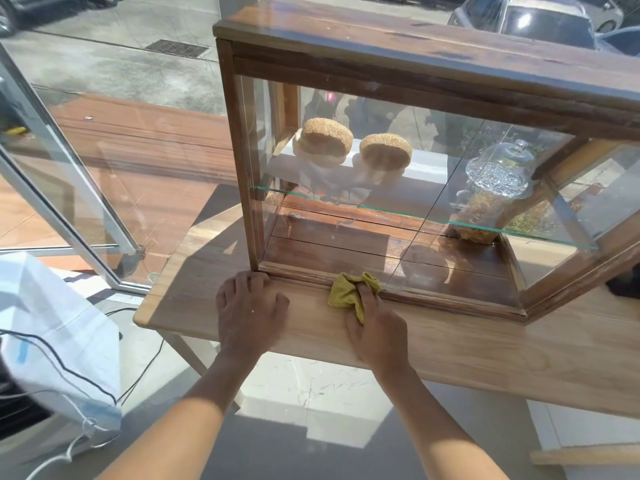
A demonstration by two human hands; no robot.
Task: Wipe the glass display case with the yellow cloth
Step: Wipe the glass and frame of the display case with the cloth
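Note:
A wood-framed glass display case (239, 161) stands on a light wooden table (485, 355). Inside it a glass shelf carries two round sesame buns (325, 138) and a cut-glass lidded jar (498, 174). My right hand (377, 327) presses a bunched yellow cloth (346, 292) against the case's bottom front rail, just left of the seam between the two glass panes. My left hand (251, 306) lies flat on the table, fingers spread, fingertips touching the case's lower left corner. It holds nothing.
A glass door with a metal frame (69, 188) stands open at the left. A white bag and dark cables (59, 341) lie at the lower left on the floor. Beyond the case are pavement and parked cars (540, 19). A wooden bar (585, 457) shows at the lower right.

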